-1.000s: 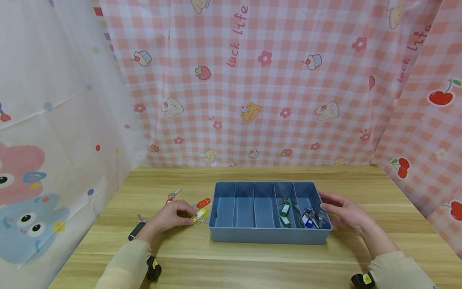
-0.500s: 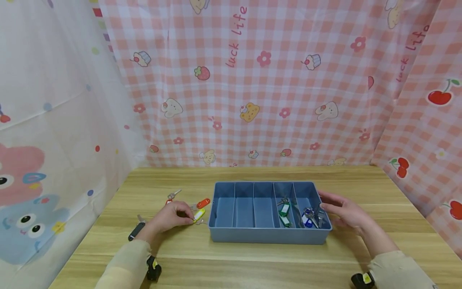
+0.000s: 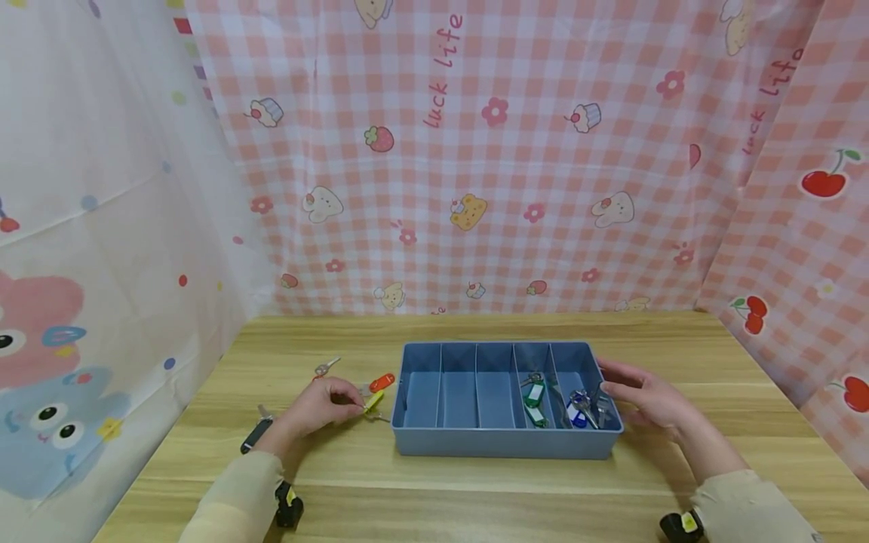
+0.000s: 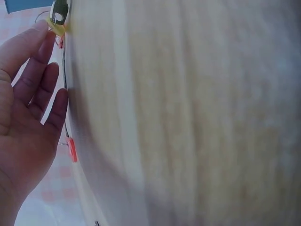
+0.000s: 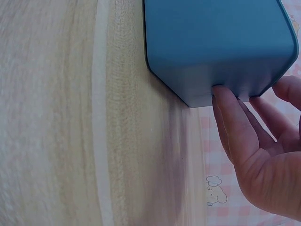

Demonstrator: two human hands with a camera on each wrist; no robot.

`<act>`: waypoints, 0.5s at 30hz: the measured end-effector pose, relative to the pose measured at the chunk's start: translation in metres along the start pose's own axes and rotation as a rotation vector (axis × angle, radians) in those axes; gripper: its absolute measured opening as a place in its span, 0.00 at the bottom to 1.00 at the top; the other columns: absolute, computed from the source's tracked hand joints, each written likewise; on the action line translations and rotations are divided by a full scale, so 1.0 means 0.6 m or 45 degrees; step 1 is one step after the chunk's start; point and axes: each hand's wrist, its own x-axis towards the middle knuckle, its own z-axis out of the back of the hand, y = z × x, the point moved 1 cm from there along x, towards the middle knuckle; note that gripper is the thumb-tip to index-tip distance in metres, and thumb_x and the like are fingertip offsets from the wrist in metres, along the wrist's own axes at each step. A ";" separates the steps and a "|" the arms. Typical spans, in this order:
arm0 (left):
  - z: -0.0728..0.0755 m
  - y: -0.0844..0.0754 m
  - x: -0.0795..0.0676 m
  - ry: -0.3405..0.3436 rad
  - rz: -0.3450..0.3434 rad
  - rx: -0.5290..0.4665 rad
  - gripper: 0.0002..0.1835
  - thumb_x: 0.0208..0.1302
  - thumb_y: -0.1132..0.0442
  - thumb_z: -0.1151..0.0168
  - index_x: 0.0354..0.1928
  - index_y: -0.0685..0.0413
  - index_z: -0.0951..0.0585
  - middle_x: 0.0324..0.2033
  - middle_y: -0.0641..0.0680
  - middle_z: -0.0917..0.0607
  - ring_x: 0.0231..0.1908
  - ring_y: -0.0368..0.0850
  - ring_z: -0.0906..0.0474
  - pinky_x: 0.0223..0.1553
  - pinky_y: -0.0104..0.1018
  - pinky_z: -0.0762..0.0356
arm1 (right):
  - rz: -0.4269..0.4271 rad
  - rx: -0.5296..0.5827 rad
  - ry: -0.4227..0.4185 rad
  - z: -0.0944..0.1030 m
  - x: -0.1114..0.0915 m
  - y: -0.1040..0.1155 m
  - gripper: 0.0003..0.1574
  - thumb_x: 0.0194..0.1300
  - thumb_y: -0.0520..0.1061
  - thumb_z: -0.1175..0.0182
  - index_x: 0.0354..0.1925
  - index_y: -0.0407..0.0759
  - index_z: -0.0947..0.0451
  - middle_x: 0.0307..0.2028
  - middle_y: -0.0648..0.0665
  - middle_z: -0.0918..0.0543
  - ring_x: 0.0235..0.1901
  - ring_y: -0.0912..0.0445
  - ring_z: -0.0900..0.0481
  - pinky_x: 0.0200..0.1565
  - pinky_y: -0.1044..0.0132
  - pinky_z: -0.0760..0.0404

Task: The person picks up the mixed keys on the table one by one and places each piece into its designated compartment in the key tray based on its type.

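My left hand pinches a yellow key tag between thumb and fingertips, just left of the blue-grey divided box. A key hangs with the tag at the fingertips in the left wrist view; the other fingers are loosely bent. A red key tag lies right behind the yellow one. My right hand rests against the right end of the box, fingers fairly straight on the end wall and thumb at the rim. Green-tagged keys and blue-tagged keys lie in the two rightmost compartments.
Another key lies behind my left hand, with its red tag mostly hidden in the head view. A black-tagged key lies beside my left wrist. A checked cloth hangs behind the wooden table.
The yellow key tag has tipped up onto its edge in my left fingertips, and its white label has turned out of sight. My right hand stays at the box.
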 end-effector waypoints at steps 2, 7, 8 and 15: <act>0.001 0.000 0.000 -0.009 -0.004 -0.008 0.03 0.60 0.71 0.31 0.35 0.64 0.15 0.34 0.56 0.15 0.29 0.37 0.27 0.27 0.30 0.27 | -0.004 0.003 -0.005 -0.001 0.000 0.001 0.42 0.74 0.45 0.44 0.75 0.31 0.50 0.71 0.24 0.45 0.58 0.51 0.27 0.57 0.45 0.25; 0.005 -0.004 0.001 -0.030 0.001 -0.011 0.02 0.60 0.70 0.30 0.35 0.61 0.14 0.34 0.56 0.15 0.31 0.40 0.24 0.31 0.31 0.25 | -0.020 -0.022 -0.020 -0.001 -0.001 0.002 0.42 0.74 0.46 0.44 0.75 0.31 0.50 0.71 0.25 0.45 0.59 0.47 0.28 0.58 0.44 0.27; 0.005 -0.005 0.002 -0.033 0.004 -0.008 0.02 0.60 0.70 0.30 0.35 0.60 0.14 0.34 0.55 0.15 0.32 0.41 0.24 0.32 0.31 0.24 | -0.022 -0.024 -0.022 -0.001 -0.001 0.002 0.42 0.74 0.46 0.44 0.75 0.31 0.49 0.71 0.25 0.45 0.60 0.47 0.28 0.58 0.44 0.27; 0.004 -0.012 0.002 -0.058 0.020 0.012 0.02 0.61 0.68 0.30 0.35 0.59 0.14 0.35 0.51 0.14 0.36 0.44 0.20 0.38 0.33 0.22 | -0.020 -0.013 -0.022 -0.001 -0.002 0.001 0.41 0.74 0.46 0.44 0.74 0.31 0.49 0.71 0.25 0.45 0.59 0.49 0.28 0.57 0.44 0.26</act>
